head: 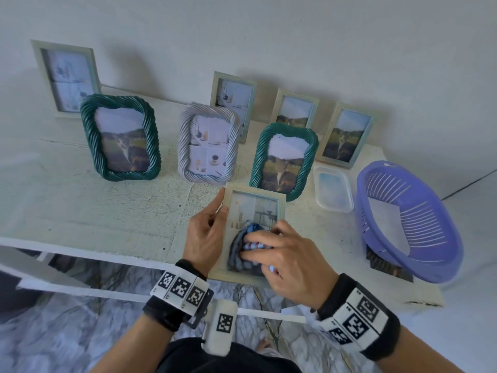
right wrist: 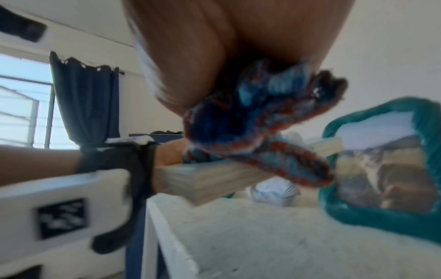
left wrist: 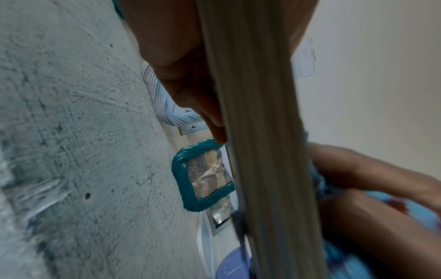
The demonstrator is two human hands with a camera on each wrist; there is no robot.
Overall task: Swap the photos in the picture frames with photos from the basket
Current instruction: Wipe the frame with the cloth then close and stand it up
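Left hand grips the pale wooden frame by its left edge, thumb on the front, fingers curled round the side. The frame sits over the table's near edge, its lower end jutting past the lip, tilted up toward the person. Right hand is on the glass, fingers curled round a bunched blue-and-red cloth and pressing it to the lower half of the picture. Just behind the frame's top edge stands a green twisted frame, close enough to be nearly touching. To its left a silver twisted frame, then another green one, with bare table in front of those two. Four more pale frames line the far edge against the wall. At the right end, the purple basket leans tipped, a photo inside, a clear lid just beside it.
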